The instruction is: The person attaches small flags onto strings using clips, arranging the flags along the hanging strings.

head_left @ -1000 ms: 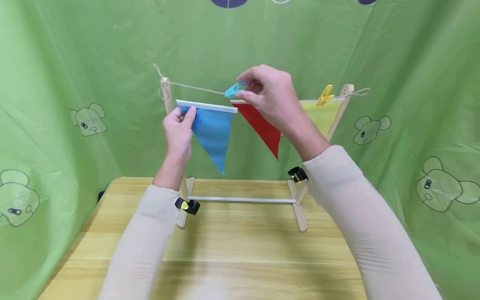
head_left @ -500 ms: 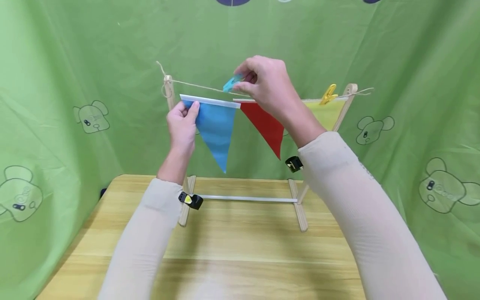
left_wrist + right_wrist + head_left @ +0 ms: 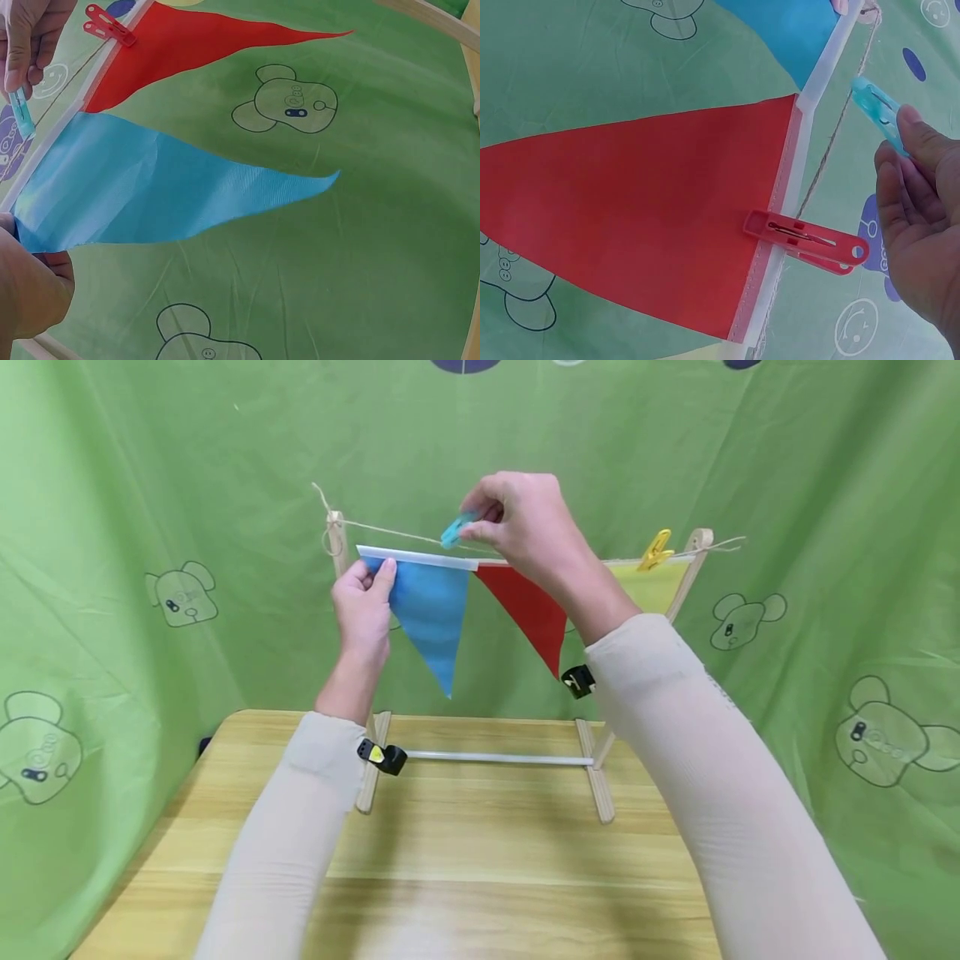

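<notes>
Between thumb and fingers, my left hand (image 3: 362, 610) pinches the upper left corner of a blue triangular flag (image 3: 431, 602) with a white top edge. The flag's white edge lies just below the twine (image 3: 397, 532). Above it, my right hand (image 3: 525, 522) pinches a light blue clothespin (image 3: 456, 529), its tip close to the twine; whether they touch I cannot tell. A red flag (image 3: 528, 610) hangs beside the blue one, held to the twine by a red clothespin (image 3: 806, 240) seen in the wrist views. Farther right, a yellow clothespin (image 3: 656, 550) holds a yellow flag (image 3: 648, 587).
The twine is tied between two wooden posts (image 3: 339, 545) of a stand with wooden feet (image 3: 600, 793) and a white crossbar (image 3: 495, 758). It stands on a wooden table (image 3: 480, 843). A green curtain (image 3: 247, 460) with bear drawings surrounds the table.
My left hand has raised the blue flag, bringing its white edge closer to the twine. My right hand has shifted slightly up and left with the light blue clothespin.
</notes>
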`<action>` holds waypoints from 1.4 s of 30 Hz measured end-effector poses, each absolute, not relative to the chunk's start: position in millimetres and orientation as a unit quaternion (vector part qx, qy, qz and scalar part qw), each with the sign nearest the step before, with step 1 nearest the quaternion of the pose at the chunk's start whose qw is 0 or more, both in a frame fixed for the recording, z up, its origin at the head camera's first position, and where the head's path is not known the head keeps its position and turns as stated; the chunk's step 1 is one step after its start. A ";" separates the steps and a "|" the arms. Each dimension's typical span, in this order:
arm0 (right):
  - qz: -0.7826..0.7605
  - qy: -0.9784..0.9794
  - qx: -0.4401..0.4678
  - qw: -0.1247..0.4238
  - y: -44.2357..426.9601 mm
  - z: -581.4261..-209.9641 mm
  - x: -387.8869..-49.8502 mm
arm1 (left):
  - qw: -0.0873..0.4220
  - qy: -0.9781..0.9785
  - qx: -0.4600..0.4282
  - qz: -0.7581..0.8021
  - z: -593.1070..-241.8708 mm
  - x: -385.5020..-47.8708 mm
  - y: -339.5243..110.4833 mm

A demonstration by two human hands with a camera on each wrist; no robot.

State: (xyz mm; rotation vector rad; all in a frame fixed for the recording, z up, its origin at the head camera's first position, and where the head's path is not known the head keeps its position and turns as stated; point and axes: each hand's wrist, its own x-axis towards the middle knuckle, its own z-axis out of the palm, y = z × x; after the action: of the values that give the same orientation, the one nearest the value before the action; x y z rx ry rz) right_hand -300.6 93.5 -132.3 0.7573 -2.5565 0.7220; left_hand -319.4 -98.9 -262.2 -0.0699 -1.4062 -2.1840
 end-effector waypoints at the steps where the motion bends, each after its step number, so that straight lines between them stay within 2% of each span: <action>1: 0.256 -0.910 0.268 0.187 93.4 -132.0 -301.0 | 0.269 -0.523 -0.026 -0.808 -262.2 -319.8 -98.9; 22: 0.224 -0.926 0.264 0.151 74.7 -133.6 -310.4 | 0.290 -0.536 -0.029 -0.792 -258.3 -323.5 -97.5; 42: 0.201 -0.927 0.277 0.152 67.4 -132.6 -313.7 | 0.298 -0.525 -0.035 -0.796 -253.9 -325.5 -95.8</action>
State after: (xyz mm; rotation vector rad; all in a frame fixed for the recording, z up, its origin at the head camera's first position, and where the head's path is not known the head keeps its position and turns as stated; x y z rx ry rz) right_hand -313.7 67.4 -132.6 0.7939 -2.6614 0.5756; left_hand -325.5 -95.8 -253.9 -0.0925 -1.3958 -2.1157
